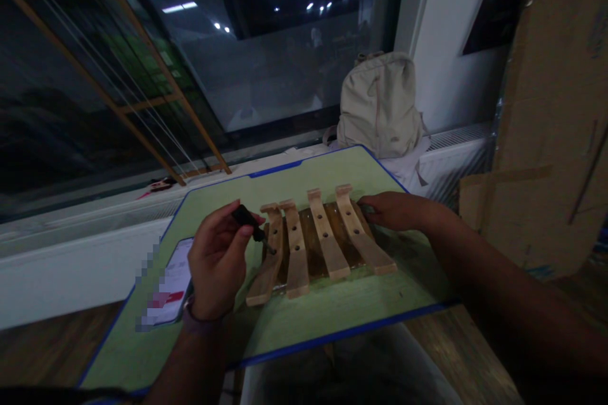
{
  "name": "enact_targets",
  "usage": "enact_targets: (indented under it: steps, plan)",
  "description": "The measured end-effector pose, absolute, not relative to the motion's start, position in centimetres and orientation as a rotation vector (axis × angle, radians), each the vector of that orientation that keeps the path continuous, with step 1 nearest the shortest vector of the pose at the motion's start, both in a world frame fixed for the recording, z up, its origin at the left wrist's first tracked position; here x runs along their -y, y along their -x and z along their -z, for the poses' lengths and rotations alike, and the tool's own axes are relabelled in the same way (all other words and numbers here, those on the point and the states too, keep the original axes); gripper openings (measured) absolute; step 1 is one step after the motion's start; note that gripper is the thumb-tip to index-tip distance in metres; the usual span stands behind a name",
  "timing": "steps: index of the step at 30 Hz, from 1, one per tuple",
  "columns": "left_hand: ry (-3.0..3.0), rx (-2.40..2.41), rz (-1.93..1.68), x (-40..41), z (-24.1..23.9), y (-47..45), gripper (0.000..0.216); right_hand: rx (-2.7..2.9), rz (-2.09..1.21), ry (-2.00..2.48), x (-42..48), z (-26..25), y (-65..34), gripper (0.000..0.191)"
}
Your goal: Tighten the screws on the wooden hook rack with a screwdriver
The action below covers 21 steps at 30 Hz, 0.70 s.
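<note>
— While you look down at the green mat (304, 323), what do you count on it?

— One wooden rack (318, 243), lying flat in the middle of the mat. It has four pale slats, each with small holes along it and a hooked end pointing away from me, fixed across darker crosspieces. One phone (173, 281) lies at the mat's left edge, and the mat sits on a wooden surface (52, 348).

— And your hands?

— Two, both mine. My left hand (219, 259) is raised just over the rack's left end, palm turned toward me, fingers curled closed around one small dark screwdriver (251, 226). Its tip angles down to the leftmost slat (270, 259), at or right by one of the holes; I cannot tell whether it actually touches. A band shows on that wrist.

— The right one?

— My right hand (396, 210) reaches in from the right with the forearm stretched across the mat's corner. It lies low, fingers fairly flat, resting against the far right end of the rack beside the rightmost slat (363, 237). It grips nothing that I can see.

— So the rack sits between them?

— Yes, left hand at its left end, right hand at its right end. Behind the mat one beige backpack (380, 104) leans by the window.
</note>
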<state>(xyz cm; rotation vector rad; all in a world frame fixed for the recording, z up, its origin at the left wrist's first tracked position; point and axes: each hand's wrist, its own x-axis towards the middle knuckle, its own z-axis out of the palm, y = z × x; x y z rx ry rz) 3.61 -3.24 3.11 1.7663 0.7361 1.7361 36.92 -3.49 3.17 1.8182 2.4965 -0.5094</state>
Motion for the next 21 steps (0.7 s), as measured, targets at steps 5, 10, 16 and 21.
enact_targets:
  steps: [5, 10, 16, 21]
  plan:
    - [-1.732, -0.616, -1.677, 3.57, -3.12, -3.67, 0.031, -2.497, 0.501, -1.834, 3.4, -3.14, -37.01, 0.038]
    - [-1.793, -0.611, -1.824, 3.13, -3.41, -3.59, 0.033, -2.478, 0.518, -1.828, 3.51, -3.38, -36.81, 0.041]
    - [-1.677, -0.679, -1.657, 3.46, -3.27, -3.74, 0.031, -2.461, 0.501, -1.832, 3.71, -3.75, -36.47, 0.04]
    - [-1.76, -0.538, -1.782, 3.12, -3.48, -3.79, 0.036, -2.473, 0.509, -1.839, 3.65, -3.54, -36.56, 0.039]
